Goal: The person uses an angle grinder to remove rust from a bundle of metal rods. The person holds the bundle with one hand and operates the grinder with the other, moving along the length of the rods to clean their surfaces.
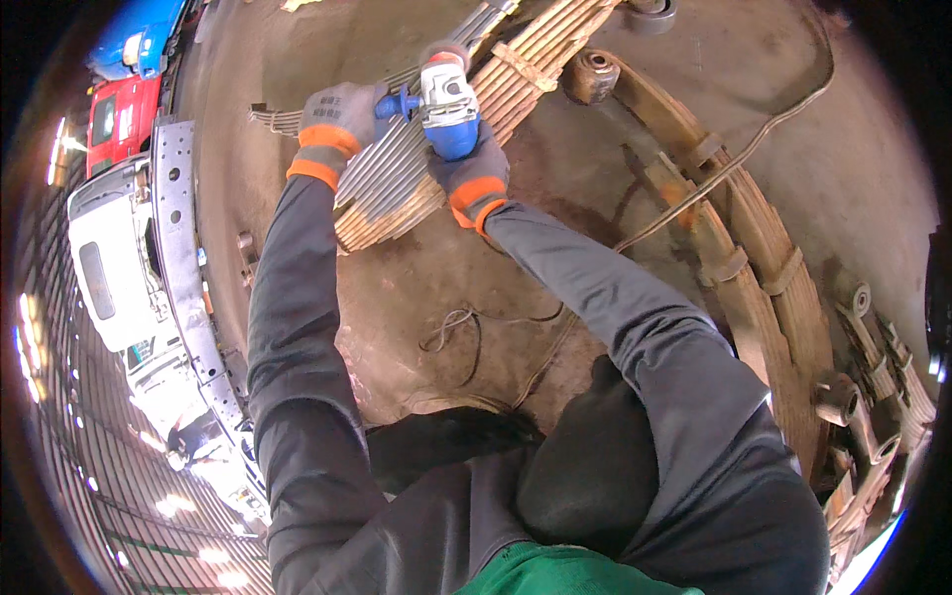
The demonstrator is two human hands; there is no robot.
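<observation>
An angle grinder with a blue body and silver gear head is held over a stack of leaf springs. My left hand, in a grey glove with an orange-striped cuff, is closed round its blue side handle. Gloved the same way, my right hand grips the blue body from below and right. The grinder's disc, at the far end of the head, is partly hidden. Beneath the tool the spring leaves look bare grey, while those to the right are rusty brown and bound by a clamp band.
More rusty leaf springs lie in a long curve on the right, with smaller ones beyond. A cable crosses the brown floor, with loose cord near my legs. A truck frame rail and a white cab stand left.
</observation>
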